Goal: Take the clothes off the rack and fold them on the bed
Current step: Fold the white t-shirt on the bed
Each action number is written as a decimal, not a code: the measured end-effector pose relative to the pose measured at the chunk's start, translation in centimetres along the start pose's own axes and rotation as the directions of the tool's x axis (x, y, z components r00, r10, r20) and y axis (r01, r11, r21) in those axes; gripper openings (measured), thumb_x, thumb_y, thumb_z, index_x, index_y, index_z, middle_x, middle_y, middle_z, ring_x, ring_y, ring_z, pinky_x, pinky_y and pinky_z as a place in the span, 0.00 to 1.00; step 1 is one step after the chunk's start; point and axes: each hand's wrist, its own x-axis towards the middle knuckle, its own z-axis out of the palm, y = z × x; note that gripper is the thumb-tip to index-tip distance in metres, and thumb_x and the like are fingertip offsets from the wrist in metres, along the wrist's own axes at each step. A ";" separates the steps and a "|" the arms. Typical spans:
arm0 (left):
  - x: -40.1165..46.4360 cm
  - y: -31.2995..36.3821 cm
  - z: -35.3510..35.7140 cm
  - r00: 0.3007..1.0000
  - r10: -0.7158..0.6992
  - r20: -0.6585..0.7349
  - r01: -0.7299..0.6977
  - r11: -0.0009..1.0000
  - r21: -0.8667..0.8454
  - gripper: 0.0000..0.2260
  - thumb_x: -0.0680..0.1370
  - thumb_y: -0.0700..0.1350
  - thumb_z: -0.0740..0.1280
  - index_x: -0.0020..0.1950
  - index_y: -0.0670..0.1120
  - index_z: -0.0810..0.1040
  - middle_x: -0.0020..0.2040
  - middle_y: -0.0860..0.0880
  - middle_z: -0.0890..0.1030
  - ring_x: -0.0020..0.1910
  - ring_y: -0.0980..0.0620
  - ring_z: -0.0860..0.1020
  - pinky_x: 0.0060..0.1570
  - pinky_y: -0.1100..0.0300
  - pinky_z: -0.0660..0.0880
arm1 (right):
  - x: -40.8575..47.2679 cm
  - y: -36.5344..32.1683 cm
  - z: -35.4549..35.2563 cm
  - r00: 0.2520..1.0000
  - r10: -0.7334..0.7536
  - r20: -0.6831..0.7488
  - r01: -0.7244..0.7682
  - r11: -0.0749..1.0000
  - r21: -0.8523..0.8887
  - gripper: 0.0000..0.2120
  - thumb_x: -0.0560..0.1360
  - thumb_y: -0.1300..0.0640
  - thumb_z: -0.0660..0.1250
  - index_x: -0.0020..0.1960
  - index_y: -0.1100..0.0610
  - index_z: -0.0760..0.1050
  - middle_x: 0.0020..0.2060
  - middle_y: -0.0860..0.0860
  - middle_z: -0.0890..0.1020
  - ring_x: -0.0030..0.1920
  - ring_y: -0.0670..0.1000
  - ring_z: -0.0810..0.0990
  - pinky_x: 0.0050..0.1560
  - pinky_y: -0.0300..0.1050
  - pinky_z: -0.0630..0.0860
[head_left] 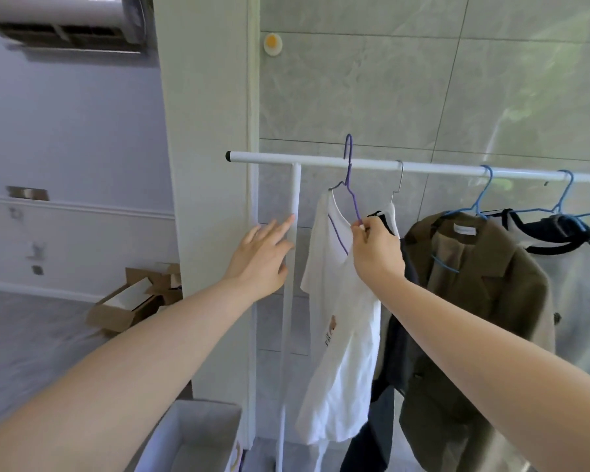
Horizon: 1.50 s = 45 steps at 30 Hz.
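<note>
The right hand (pixel 377 248) is pinching the purple hanger (pixel 349 185) at its shoulder wire, fingers (pixel 360 229) closed on it, likely to lift the white T-shirt (pixel 338 318) off the rack (pixel 321 162). The shirt is hanging at the rail's nine-o'clock end. The left hand (pixel 264 253) is reaching open, fingertips touching the rack's upright post (pixel 292 301), probably steadying it.

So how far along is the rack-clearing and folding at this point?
Nothing looks done: no bed or folded clothes are in view. In hand: the right hand pinches the purple hanger carrying the white T-shirt, its hook off the rail; the left hand is open beside the rack post. Left: the olive jacket and other garments still hang.
</note>
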 end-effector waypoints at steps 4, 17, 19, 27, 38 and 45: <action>-0.2 3.2 -1.6 0.997 -0.070 0.014 0.070 0.997 -0.006 0.19 0.79 0.46 0.64 0.70 0.50 0.72 0.82 0.51 0.43 0.81 0.46 0.48 0.77 0.51 0.46 | -1.5 1.9 -4.0 0.998 -0.069 -0.014 0.067 0.993 -0.093 0.11 0.83 0.45 0.57 0.57 0.49 0.74 0.41 0.51 0.79 0.41 0.56 0.79 0.39 0.50 0.77; 0.1 10.0 -5.0 0.941 -0.339 -0.006 0.335 0.932 -0.139 0.32 0.82 0.55 0.59 0.81 0.44 0.50 0.81 0.40 0.54 0.80 0.41 0.52 0.78 0.49 0.49 | -4.6 5.4 -16.2 0.870 -0.488 0.069 0.492 0.850 -0.186 0.06 0.78 0.45 0.68 0.47 0.47 0.78 0.28 0.45 0.73 0.32 0.46 0.72 0.31 0.41 0.61; -0.5 9.7 -5.7 0.922 -0.382 -0.059 0.366 0.913 -0.182 0.27 0.83 0.53 0.58 0.79 0.44 0.57 0.77 0.40 0.64 0.77 0.39 0.60 0.76 0.47 0.54 | -4.6 5.8 -16.8 0.858 -0.510 0.059 0.513 0.847 -0.136 0.05 0.77 0.46 0.69 0.46 0.46 0.78 0.28 0.44 0.73 0.32 0.46 0.72 0.32 0.41 0.63; -3.4 6.4 -10.4 0.956 -0.196 -0.220 0.197 0.980 -0.017 0.09 0.84 0.49 0.54 0.47 0.47 0.66 0.44 0.48 0.73 0.41 0.42 0.72 0.37 0.53 0.66 | -4.4 6.2 -16.3 0.865 -0.501 0.002 0.496 0.856 -0.146 0.04 0.79 0.47 0.67 0.48 0.47 0.76 0.31 0.43 0.74 0.33 0.46 0.73 0.32 0.41 0.64; -7.6 -1.6 -16.6 0.959 -0.136 -0.247 0.157 0.985 0.067 0.13 0.83 0.54 0.52 0.48 0.47 0.69 0.42 0.43 0.79 0.40 0.36 0.78 0.37 0.45 0.76 | -5.8 1.1 -8.5 0.959 -0.250 0.134 0.276 0.933 -0.232 0.11 0.76 0.51 0.64 0.55 0.56 0.74 0.52 0.54 0.76 0.52 0.60 0.75 0.54 0.56 0.73; -11.4 -6.6 -18.5 0.943 -0.224 -0.245 0.268 0.950 0.160 0.12 0.84 0.51 0.58 0.49 0.44 0.72 0.44 0.41 0.79 0.42 0.36 0.78 0.37 0.49 0.71 | -6.8 -1.1 -4.5 0.954 -0.141 0.263 0.205 0.951 -0.233 0.17 0.77 0.48 0.66 0.35 0.56 0.68 0.35 0.52 0.70 0.39 0.59 0.72 0.33 0.45 0.66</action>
